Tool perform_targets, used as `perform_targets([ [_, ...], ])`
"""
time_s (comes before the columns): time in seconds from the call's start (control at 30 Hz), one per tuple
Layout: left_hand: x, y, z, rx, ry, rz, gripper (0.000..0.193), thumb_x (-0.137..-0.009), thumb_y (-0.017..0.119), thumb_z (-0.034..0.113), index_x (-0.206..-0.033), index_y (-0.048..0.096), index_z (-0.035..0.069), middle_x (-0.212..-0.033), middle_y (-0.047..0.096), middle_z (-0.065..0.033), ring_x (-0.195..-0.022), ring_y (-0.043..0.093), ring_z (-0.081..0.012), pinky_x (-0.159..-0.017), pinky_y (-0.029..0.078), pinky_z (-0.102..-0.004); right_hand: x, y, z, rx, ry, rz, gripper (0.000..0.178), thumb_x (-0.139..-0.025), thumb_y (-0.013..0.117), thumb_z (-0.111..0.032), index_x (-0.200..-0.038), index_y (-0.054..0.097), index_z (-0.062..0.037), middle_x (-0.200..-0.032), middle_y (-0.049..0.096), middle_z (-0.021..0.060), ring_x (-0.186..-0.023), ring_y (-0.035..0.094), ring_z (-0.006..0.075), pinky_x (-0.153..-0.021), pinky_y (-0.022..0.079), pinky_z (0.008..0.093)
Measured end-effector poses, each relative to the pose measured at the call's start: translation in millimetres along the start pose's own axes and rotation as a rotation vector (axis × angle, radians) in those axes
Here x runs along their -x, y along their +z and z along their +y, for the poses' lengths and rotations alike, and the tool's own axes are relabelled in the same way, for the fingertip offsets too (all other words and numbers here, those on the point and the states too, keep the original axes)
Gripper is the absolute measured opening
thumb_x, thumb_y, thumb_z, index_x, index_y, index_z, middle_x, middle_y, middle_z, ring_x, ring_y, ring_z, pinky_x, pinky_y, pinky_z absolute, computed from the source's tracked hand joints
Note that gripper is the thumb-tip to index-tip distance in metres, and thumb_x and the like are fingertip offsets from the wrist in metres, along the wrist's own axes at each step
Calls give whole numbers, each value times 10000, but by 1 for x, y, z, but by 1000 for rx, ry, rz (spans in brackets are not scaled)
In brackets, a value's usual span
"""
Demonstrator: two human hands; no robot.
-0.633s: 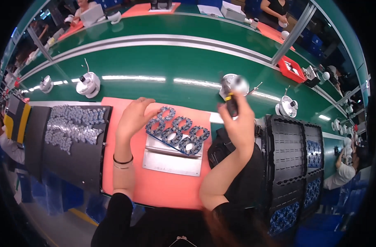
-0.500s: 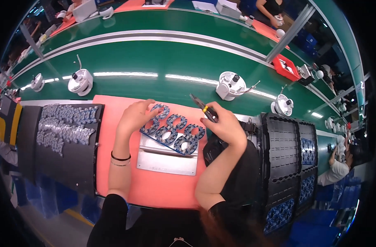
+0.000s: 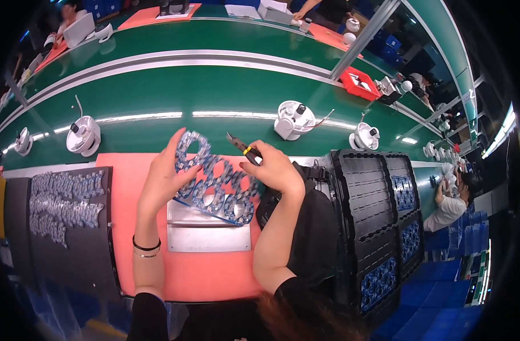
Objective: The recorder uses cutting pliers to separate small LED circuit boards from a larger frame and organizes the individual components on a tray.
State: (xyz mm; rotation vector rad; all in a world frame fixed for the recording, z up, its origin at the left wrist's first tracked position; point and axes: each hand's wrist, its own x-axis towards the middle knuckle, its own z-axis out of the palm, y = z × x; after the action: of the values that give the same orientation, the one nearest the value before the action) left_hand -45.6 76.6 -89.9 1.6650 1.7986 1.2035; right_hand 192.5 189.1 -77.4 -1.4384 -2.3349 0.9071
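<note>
Slanting, the blue ring-patterned circuit board [image 3: 215, 184] looks partly blurred.

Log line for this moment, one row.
left hand: grips panel | right hand: holds pliers | metal plate: on mat, partly covered by panel

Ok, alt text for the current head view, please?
A person's left hand holds a panel of blue ring-shaped circuit boards over a metal fixture on a pink mat; the right hand holds dark pliers. Beyond, white round housings stand on a green bench.
</note>
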Motion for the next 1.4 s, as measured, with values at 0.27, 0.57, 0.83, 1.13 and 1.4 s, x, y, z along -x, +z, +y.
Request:
perform_targets([
  [0.27,13,-25,41,96,240,145,733,-746,840,99,-1395,499,84,-1016,665,-90,-876,638,-145,-724,489,-258,0,-11,24,-497,-211,-199,321,-866,727,-126,-1132,572,-38,-996,610,14,-951,559,107,-864,453,274],
  [0.57,22,-53,45,275,538,473,658,-735,865,42,-1293,516,47,-886,602,-11,-790,585,-76,-689,453,-223,53,-33,-33,-572,-529,10,340,-809,679,15,-1124,553,-10,-905,637,42,-829,598,95,-770,476,246],
  [0.83,86,-37,1,176,344,378,515,-796,851,141,-1146,493,24,-949,628,-40,-805,607,-68,-663,490,-225,90,-37,-52,-83,-601,57,370,-709,705,44,-1061,597,2,-926,637,123,-788,618,250,-747,499,317],
  [1.13,96,-5,-52,441,298,330,428,-827,786,80,-1058,427,50,-953,611,-45,-770,601,-66,-631,478,-215,90,-22,-52,-135,-605,-14,420,-676,718,69,-1075,607,-1,-912,637,128,-827,635,274,-772,502,337],
  [1.4,102,-1,-64,586,229,404,379,-838,766,112,-1016,434,69,-897,557,-9,-733,538,-45,-633,464,-218,83,-19,-67,-69,-797,-100,442,-626,694,83,-1049,610,-12,-826,574,97,-721,569,226,-670,443,297],
])
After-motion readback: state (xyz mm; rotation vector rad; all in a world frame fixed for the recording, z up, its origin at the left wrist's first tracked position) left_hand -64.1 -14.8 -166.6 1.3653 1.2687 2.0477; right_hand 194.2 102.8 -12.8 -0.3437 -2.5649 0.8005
